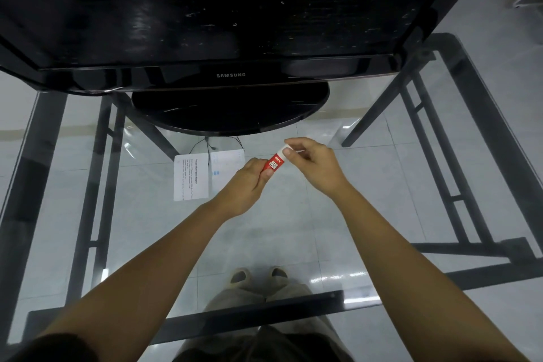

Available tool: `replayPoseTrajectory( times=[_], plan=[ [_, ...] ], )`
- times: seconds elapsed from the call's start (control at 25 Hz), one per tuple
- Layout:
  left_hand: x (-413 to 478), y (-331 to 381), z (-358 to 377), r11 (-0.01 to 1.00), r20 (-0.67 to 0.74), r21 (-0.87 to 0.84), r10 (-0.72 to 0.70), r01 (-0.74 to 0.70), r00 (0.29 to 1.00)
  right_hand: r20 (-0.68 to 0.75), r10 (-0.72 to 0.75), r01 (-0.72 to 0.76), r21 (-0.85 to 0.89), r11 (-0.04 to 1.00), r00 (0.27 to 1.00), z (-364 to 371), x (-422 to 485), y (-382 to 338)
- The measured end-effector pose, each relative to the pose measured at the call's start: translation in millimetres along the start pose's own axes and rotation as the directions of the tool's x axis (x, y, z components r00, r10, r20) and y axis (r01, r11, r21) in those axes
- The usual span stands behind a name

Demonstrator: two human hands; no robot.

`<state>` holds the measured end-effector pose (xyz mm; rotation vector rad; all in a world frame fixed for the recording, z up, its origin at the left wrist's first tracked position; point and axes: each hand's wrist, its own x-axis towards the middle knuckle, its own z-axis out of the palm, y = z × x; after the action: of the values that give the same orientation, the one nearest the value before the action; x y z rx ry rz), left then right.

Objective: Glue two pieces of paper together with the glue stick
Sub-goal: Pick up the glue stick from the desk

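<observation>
Head view: left hand (249, 182) grips the base of the red-labelled cylindrical glue stick (275, 162) while right hand (314, 164) fingers pinch its white cap (above glass table (293, 214), beside two white paper sheets (190, 178)).

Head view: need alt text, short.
Two bare hands hold a red glue stick above a glass table: the left hand grips the body, the right hand pinches its white cap end. Two paper pieces lie side by side beyond, before a black monitor.
</observation>
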<state>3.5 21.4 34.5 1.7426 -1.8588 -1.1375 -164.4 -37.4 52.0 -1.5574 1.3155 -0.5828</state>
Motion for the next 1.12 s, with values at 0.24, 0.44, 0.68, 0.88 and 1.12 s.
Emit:
replayPoseTrajectory(
  times=[0.24, 0.44, 0.68, 0.88, 1.12],
  plan=[
    [-4, -4, 0, 1.000, 0.014, -0.001, 0.009, -0.009, 1.000, -0.036, 0.020, -0.013, 0.167, 0.986, 0.999, -12, 7, 2],
    [-13, -25, -2, 0.997, 0.027, 0.018, -0.074, 0.073, 0.997, -0.125, 0.036, -0.034, 0.021, 0.999, 0.991, -17, 26, 15],
    [-4, -20, -11, 0.997, -0.025, -0.021, -0.072, 0.072, 0.997, -0.075, -0.072, 0.038, -0.384, 0.922, 0.995, 5, 48, 48],
    [-4, -21, -16, 0.997, -0.049, -0.028, -0.077, 0.076, 0.996, -0.043, -0.040, 0.016, -0.463, 0.886, 0.998, 14, 55, 61],
    [-4, -15, -21, 0.996, -0.075, -0.065, -0.073, 0.068, 0.995, -0.087, -0.022, -0.014, -0.391, 0.920, 0.996, 8, 47, 46]
  ],
)
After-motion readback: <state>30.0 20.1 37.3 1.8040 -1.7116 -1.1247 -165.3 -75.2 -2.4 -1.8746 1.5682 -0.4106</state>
